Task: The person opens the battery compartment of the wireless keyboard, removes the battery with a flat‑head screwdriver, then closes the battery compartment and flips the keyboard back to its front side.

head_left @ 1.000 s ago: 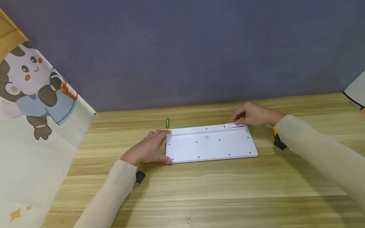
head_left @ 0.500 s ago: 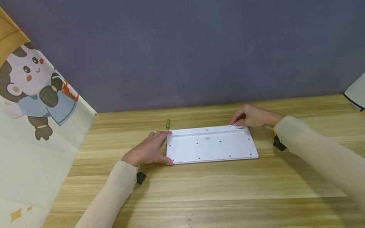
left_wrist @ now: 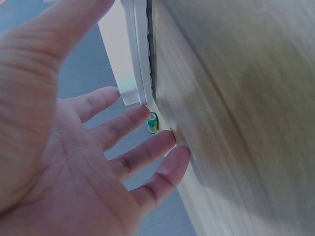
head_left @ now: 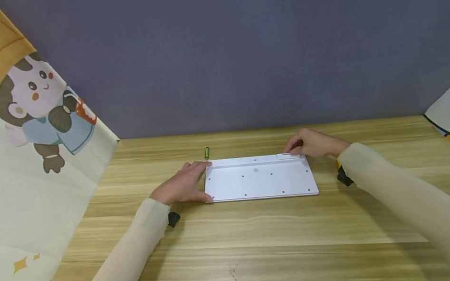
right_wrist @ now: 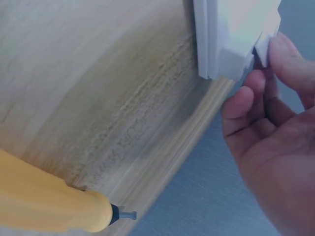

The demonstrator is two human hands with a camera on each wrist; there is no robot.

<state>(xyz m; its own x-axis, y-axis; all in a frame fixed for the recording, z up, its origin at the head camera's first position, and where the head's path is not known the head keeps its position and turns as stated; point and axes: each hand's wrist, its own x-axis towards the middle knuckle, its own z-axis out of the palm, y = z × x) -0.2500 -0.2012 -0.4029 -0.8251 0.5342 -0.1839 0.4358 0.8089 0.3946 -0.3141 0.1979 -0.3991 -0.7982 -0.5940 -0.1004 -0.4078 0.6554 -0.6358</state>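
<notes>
A white keyboard (head_left: 258,185) lies face down on the wooden table, its underside dotted with screw holes. My left hand (head_left: 183,184) spans its left end, thumb at the near corner and index finger at the far corner; in the left wrist view the fingers (left_wrist: 130,160) are nearly straight. At the far right corner my right hand (head_left: 313,142) pinches a small white battery cover (head_left: 284,155). The right wrist view has this cover (right_wrist: 266,45) tilted from the keyboard edge, with a dark gap beneath. Whether a battery sits inside is hidden.
A green battery (head_left: 207,152) lies just beyond the keyboard's far left corner. Beside my right wrist is a yellow screwdriver (right_wrist: 64,199) with a metal tip, mostly hidden from the head view. A dark wall panel (head_left: 238,52) rises behind the table.
The battery cover has shifted slightly under my right fingers, and the dark gap along it shows less from the head view. Both hands keep their places; the keyboard stays put.
</notes>
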